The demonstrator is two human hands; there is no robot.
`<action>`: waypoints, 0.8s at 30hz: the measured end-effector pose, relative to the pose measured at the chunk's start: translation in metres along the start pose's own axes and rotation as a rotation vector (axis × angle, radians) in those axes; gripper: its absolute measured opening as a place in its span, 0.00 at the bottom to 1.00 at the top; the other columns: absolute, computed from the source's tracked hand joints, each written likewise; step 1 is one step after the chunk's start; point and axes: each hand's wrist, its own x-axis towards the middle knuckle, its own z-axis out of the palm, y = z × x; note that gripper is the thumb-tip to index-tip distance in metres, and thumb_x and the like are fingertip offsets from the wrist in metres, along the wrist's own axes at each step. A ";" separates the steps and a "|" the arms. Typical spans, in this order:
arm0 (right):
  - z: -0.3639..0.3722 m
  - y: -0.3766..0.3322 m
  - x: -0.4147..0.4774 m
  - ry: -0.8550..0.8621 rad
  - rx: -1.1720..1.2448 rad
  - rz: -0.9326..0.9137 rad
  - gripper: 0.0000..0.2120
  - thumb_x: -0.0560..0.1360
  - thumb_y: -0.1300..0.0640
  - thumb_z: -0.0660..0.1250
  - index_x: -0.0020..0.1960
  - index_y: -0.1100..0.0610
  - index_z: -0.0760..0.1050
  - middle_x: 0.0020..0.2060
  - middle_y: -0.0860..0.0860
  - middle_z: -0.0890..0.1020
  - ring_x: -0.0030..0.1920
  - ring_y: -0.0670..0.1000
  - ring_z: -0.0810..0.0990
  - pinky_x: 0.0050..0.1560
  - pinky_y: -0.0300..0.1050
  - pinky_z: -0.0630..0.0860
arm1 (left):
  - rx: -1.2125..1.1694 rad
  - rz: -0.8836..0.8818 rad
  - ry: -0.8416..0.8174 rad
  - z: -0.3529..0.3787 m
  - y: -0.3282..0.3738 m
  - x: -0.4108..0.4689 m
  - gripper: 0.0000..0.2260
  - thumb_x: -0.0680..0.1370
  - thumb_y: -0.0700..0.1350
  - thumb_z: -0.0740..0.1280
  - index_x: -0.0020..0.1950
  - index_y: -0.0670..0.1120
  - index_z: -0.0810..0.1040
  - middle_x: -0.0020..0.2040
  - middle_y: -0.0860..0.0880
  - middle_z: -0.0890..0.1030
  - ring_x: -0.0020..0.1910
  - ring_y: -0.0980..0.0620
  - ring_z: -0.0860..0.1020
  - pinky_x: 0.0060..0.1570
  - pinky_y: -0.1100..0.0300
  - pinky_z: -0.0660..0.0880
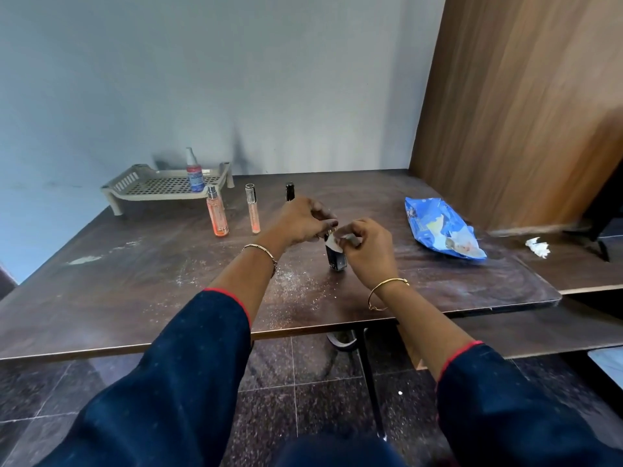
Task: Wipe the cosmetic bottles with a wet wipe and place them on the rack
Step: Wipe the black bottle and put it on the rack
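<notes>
Bottle (336, 259) upright, left hand (303, 219) gripping its top; right hand (369, 246) pinches wipe (332, 242) just below. Advise wiping downward, top grip firm.

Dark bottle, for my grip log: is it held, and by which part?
Left hand grips the dark bottle by its top; right hand pinches a wet wipe against its upper side.

The left hand (300, 220) and right hand (367, 244) hide the top of the dark bottle (336, 258); only a scrap of wipe (332, 243) shows. The black tube (290, 192) is half hidden behind the left hand.
</notes>
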 end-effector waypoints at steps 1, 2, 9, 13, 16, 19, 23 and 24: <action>0.000 0.002 0.000 0.007 -0.014 -0.019 0.06 0.67 0.69 0.72 0.40 0.60 0.83 0.39 0.55 0.81 0.38 0.49 0.76 0.38 0.28 0.67 | -0.004 0.002 0.008 0.002 0.001 0.000 0.09 0.75 0.37 0.69 0.53 0.35 0.80 0.35 0.46 0.79 0.36 0.51 0.76 0.48 0.51 0.78; 0.000 0.003 0.000 0.013 -0.028 -0.037 0.05 0.67 0.69 0.72 0.40 0.61 0.82 0.38 0.55 0.80 0.36 0.48 0.75 0.37 0.27 0.66 | -0.011 0.005 0.015 0.003 0.000 0.000 0.09 0.75 0.37 0.70 0.53 0.34 0.80 0.34 0.46 0.78 0.34 0.52 0.76 0.46 0.52 0.78; 0.000 0.025 -0.014 -0.189 -0.215 -0.120 0.03 0.68 0.64 0.72 0.36 0.59 0.80 0.34 0.53 0.79 0.36 0.55 0.78 0.36 0.44 0.71 | -0.072 -0.024 -0.007 0.002 0.002 0.003 0.09 0.76 0.33 0.67 0.55 0.31 0.78 0.34 0.45 0.76 0.32 0.53 0.72 0.33 0.64 0.73; -0.008 0.026 -0.013 -0.306 -0.297 -0.169 0.04 0.67 0.65 0.70 0.37 0.58 0.80 0.35 0.51 0.78 0.38 0.55 0.78 0.36 0.43 0.68 | -0.060 -0.024 -0.028 0.002 0.002 0.006 0.09 0.76 0.34 0.67 0.55 0.32 0.78 0.34 0.45 0.76 0.33 0.52 0.73 0.37 0.61 0.75; -0.010 0.016 0.005 -0.190 -0.274 -0.209 0.05 0.67 0.67 0.72 0.36 0.59 0.80 0.34 0.52 0.77 0.35 0.53 0.76 0.35 0.38 0.63 | -0.052 -0.033 -0.031 0.001 0.001 0.009 0.09 0.76 0.34 0.67 0.55 0.33 0.78 0.34 0.46 0.77 0.31 0.56 0.74 0.32 0.66 0.75; -0.012 0.007 0.020 -0.090 -0.227 -0.217 0.04 0.66 0.65 0.73 0.37 0.57 0.80 0.34 0.46 0.73 0.35 0.48 0.73 0.36 0.37 0.65 | -0.031 -0.042 -0.065 0.002 -0.003 0.009 0.08 0.76 0.35 0.67 0.55 0.35 0.79 0.35 0.46 0.78 0.32 0.56 0.75 0.34 0.66 0.77; -0.012 0.010 0.014 -0.098 -0.199 -0.219 0.03 0.67 0.64 0.73 0.38 0.58 0.81 0.35 0.45 0.72 0.36 0.47 0.73 0.37 0.33 0.63 | -0.128 -0.051 -0.070 0.008 -0.018 0.002 0.09 0.76 0.34 0.66 0.56 0.34 0.78 0.37 0.45 0.79 0.38 0.51 0.77 0.44 0.58 0.79; -0.013 0.010 0.013 -0.106 -0.190 -0.214 0.03 0.67 0.64 0.73 0.39 0.58 0.81 0.35 0.46 0.72 0.36 0.47 0.73 0.37 0.32 0.63 | -0.155 -0.044 -0.071 0.009 -0.019 0.001 0.09 0.76 0.33 0.66 0.56 0.33 0.78 0.37 0.45 0.79 0.38 0.51 0.78 0.46 0.56 0.79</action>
